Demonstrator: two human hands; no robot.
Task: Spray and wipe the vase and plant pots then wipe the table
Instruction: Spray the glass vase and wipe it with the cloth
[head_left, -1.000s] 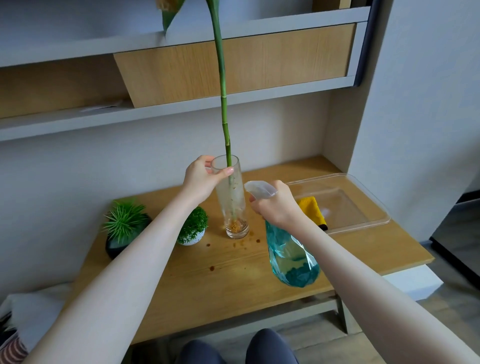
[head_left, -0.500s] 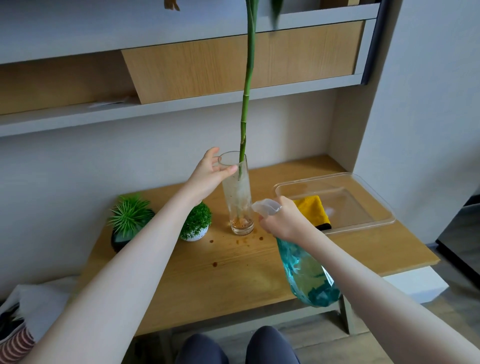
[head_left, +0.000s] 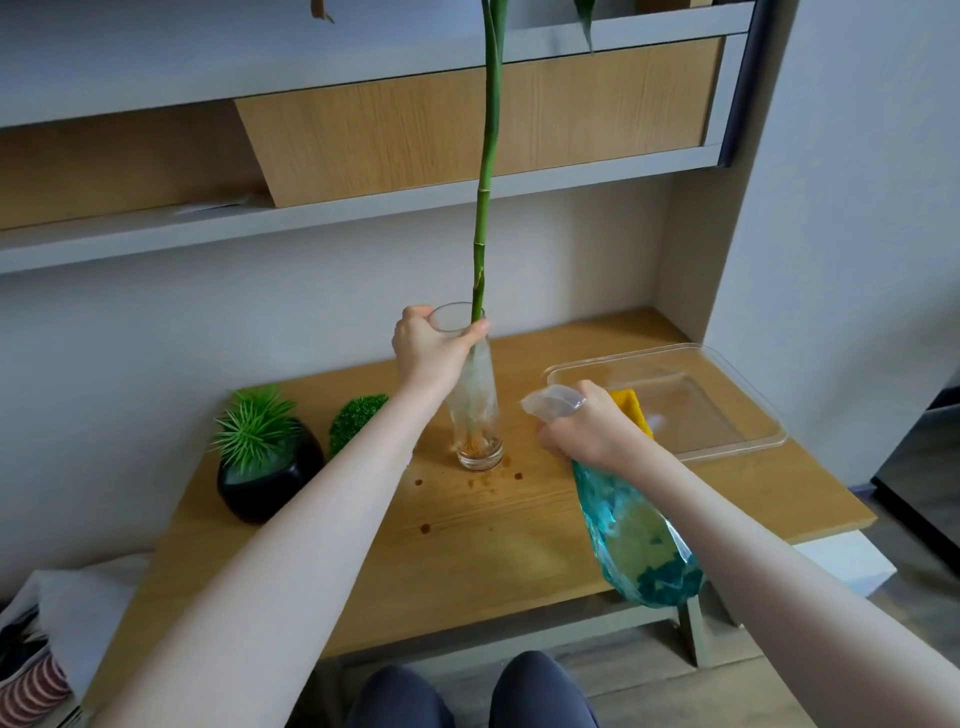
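Note:
A tall clear glass vase (head_left: 478, 415) with a long green bamboo stem (head_left: 485, 171) stands mid-table. My left hand (head_left: 431, 353) grips its rim. My right hand (head_left: 587, 431) holds a teal spray bottle (head_left: 636, 540) by its neck, nozzle pointing left at the vase. Left of the vase sit a black pot (head_left: 267, 475) with a spiky plant and a small round green plant (head_left: 356, 421) whose pot is hidden behind my left arm. Brown spots (head_left: 488, 480) dot the wooden table (head_left: 498, 551) near the vase's base.
A clear plastic tray (head_left: 691, 400) at the back right holds a yellow cloth (head_left: 631, 408). Grey and wood shelves (head_left: 363, 135) overhang the table. A wall closes the right side. My knees (head_left: 467, 696) are at the front edge. Fabric lies lower left.
My left hand has closed round the vase rim, where its fingers were looser half a second ago. The spray bottle has dropped lower and to the right of the vase.

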